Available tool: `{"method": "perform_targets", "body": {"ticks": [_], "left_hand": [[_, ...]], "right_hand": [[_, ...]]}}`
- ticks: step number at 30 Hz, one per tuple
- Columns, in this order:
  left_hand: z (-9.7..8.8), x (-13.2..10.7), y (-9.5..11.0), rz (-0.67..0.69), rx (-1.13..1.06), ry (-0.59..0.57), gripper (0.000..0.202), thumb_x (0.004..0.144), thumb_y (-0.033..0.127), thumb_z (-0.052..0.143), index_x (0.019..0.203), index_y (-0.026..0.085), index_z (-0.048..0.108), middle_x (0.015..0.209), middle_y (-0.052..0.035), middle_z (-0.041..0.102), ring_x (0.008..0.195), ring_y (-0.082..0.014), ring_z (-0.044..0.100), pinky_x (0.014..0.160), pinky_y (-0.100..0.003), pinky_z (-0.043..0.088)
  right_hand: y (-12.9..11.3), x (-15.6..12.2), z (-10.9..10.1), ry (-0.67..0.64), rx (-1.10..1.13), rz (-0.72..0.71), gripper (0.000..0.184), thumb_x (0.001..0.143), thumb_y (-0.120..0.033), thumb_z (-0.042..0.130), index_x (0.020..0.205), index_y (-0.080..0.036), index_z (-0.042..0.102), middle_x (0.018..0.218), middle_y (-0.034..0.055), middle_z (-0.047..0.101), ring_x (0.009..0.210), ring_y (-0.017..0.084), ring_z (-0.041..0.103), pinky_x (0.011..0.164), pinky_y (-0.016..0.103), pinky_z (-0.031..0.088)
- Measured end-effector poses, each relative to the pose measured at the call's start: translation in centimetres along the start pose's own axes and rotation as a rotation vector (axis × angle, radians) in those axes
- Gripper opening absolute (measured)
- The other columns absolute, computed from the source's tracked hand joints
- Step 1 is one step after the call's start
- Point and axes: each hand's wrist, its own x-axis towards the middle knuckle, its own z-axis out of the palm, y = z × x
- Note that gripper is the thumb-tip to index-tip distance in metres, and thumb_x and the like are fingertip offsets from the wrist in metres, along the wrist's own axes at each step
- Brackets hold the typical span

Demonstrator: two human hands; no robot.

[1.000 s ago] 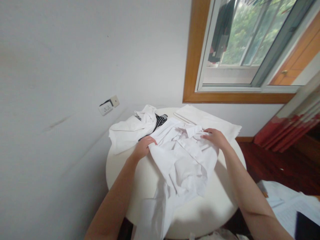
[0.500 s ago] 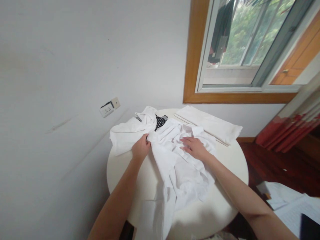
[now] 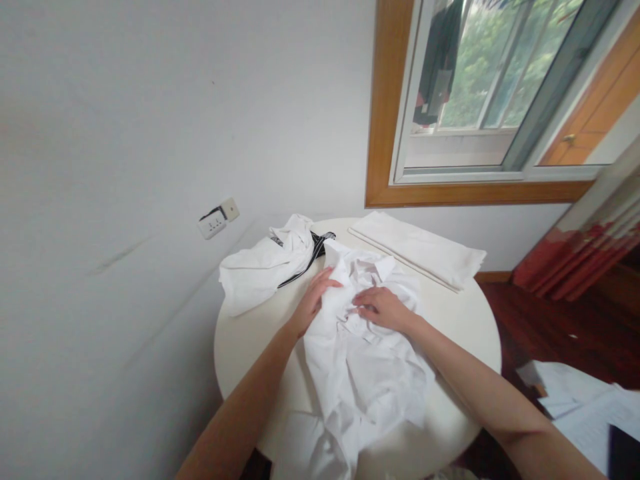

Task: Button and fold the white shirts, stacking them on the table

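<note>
A crumpled white shirt (image 3: 365, 373) lies across the round white table (image 3: 240, 333), and its lower part hangs over the near edge. My left hand (image 3: 315, 300) rests against the shirt's upper left edge with its fingers stretched out. My right hand (image 3: 380, 310) lies flat on the bunched cloth just to the right, fingers pointing left. The hands are close together, with a ridge of fabric pushed up between them. Neither hand visibly grips the cloth.
A second white garment with black stripes (image 3: 260, 263) is heaped at the table's far left. A folded white cloth (image 3: 420, 247) lies at the far right, under the wood-framed window (image 3: 475, 87). A wall socket (image 3: 215, 220) is on the left wall. Papers (image 3: 575, 400) lie on the dark floor at right.
My left hand has let go of the shirt's edge and slid right. My right hand came in from the far right. The shirt is now bunched narrower between them.
</note>
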Motion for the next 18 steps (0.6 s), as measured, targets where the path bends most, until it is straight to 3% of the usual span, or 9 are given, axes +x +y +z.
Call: {"method": "perform_targets", "body": {"ticks": [2,4,6,9,13,16,18], "left_hand": [[0.8,0.1,1.4,0.192,0.104,-0.213,0.031,0.082,0.029,0.051,0.112,0.024,0.058,0.145,-0.0050,0.041,0.138,-0.0260,0.028,0.114,-0.046,0.018],[2.0,0.2,2.2,0.255,0.189,-0.361,0.031,0.077,0.026,0.057,0.107,0.026,0.060,0.144,-0.0043,0.043,0.137,-0.0248,0.029,0.115,-0.047,0.015],[3.2,0.1,2.4,0.281,0.227,-0.430,0.031,0.074,0.025,0.060,0.104,0.027,0.061,0.143,-0.0042,0.045,0.136,-0.0240,0.032,0.115,-0.047,0.016],[4.2,-0.2,2.6,0.298,0.200,-0.467,0.030,0.073,0.023,0.060,0.103,0.028,0.062,0.139,-0.0030,0.050,0.133,-0.0229,0.038,0.114,-0.046,0.018],[4.2,-0.6,3.9,0.285,0.049,-0.507,0.027,0.077,0.021,0.057,0.103,0.027,0.062,0.131,-0.0028,0.057,0.127,-0.0210,0.045,0.113,-0.041,0.023],[4.0,-0.6,5.1,0.239,-0.105,-0.541,0.026,0.084,0.024,0.051,0.108,0.025,0.062,0.120,-0.0040,0.064,0.117,-0.0190,0.054,0.104,-0.034,0.035],[3.7,-0.4,5.0,0.150,-0.186,-0.503,0.027,0.089,0.027,0.045,0.110,0.024,0.062,0.113,-0.0043,0.067,0.107,-0.0171,0.060,0.095,-0.029,0.043]], "right_hand": [[0.0,0.2,0.2,0.113,-0.108,0.129,0.027,0.087,-0.028,0.049,0.105,-0.020,0.067,0.109,0.0104,0.067,0.108,0.025,0.054,0.093,0.037,0.038],[0.4,0.3,0.4,0.203,-0.194,0.224,0.029,0.082,-0.023,0.053,0.107,-0.017,0.066,0.115,0.0135,0.063,0.114,0.028,0.049,0.094,0.040,0.036],[1.1,0.3,0.5,0.228,-0.205,0.258,0.034,0.080,-0.022,0.055,0.113,-0.017,0.063,0.122,0.0134,0.060,0.118,0.028,0.046,0.095,0.040,0.035],[2.3,0.2,0.4,0.235,-0.120,0.280,0.030,0.089,-0.022,0.044,0.112,-0.019,0.062,0.117,0.0097,0.063,0.111,0.023,0.053,0.094,0.035,0.038],[3.0,0.2,0.1,0.312,-0.017,0.326,0.042,0.098,-0.034,0.024,0.096,-0.021,0.064,0.092,0.0064,0.069,0.089,0.019,0.062,0.083,0.030,0.043],[3.1,0.3,0.4,0.288,-0.055,0.306,0.038,0.095,-0.041,0.035,0.077,-0.022,0.063,0.076,0.0047,0.066,0.076,0.019,0.061,0.078,0.031,0.045],[3.2,0.4,0.6,0.252,-0.082,0.233,0.033,0.091,-0.039,0.043,0.068,-0.021,0.060,0.069,0.0032,0.063,0.073,0.019,0.060,0.083,0.032,0.044]]}}
